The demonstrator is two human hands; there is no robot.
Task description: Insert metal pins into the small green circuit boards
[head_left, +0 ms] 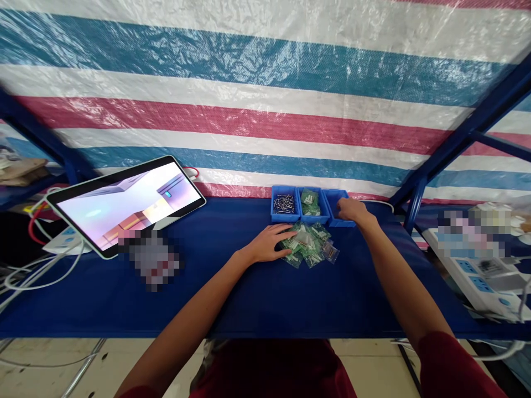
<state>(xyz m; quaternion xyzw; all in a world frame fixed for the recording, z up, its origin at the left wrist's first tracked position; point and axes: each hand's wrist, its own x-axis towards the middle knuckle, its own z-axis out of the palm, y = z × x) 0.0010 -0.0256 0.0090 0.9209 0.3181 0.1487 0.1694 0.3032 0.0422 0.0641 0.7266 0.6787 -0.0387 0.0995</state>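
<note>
My left hand (265, 244) lies with fingers spread against the left side of a pile of small clear-and-green plastic packets (309, 243). My right hand (352, 211) reaches over the right-hand blue bin (342, 223), its fingers curled together inside the rim. Whatever those fingers may hold is hidden. Beside that bin, the middle blue bin (314, 219) contains more green packets (310, 202). The left blue bin (284, 219) holds many small metal screw-like pieces (284, 204). All three bins stand in a row just behind the pile.
A tablet (128, 204) leans at the left of the blue table (265, 309), with white cables (45, 273) around it. A blurred-out object (154, 260) lies in front. White power strips (477, 276) sit at far right. Striped sheeting (257, 116) hangs behind, between blue frame posts (415, 204).
</note>
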